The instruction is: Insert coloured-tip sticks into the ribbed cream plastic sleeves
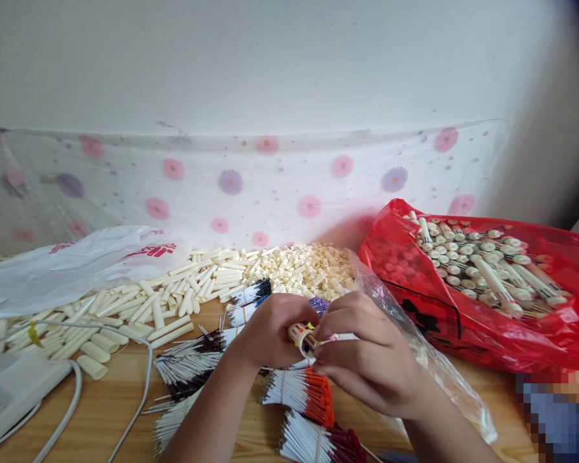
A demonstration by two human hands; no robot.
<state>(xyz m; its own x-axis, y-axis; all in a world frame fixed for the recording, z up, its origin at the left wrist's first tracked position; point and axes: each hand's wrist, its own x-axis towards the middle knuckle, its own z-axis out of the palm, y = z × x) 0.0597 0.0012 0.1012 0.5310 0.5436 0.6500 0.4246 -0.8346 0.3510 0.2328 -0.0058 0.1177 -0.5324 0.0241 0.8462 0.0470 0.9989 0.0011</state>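
In my closed left hand (276, 331) is a short cream slotted pen barrel (300, 337), its round open end tilted toward me, with coloured bits showing at the slots. The fingers of my right hand (369, 350) are pinched together right at that end. What they hold, if anything, is hidden. Below my hands lie a banded bundle of white pen refills with orange ends (313, 393) and another with dark red ends (313, 437). Black-ended refills (190, 360) are piled left of my left wrist. Purple-ended refills (319, 306) show just behind my hands.
Long cream barrels (174, 308) and small slotted barrels (309, 267) are heaped along the wall. On the right, a red plastic bag (390, 257) holds many pens (495, 283). White cables (147, 379), a power strip (24, 392) and a white bag (77, 263) occupy the left.
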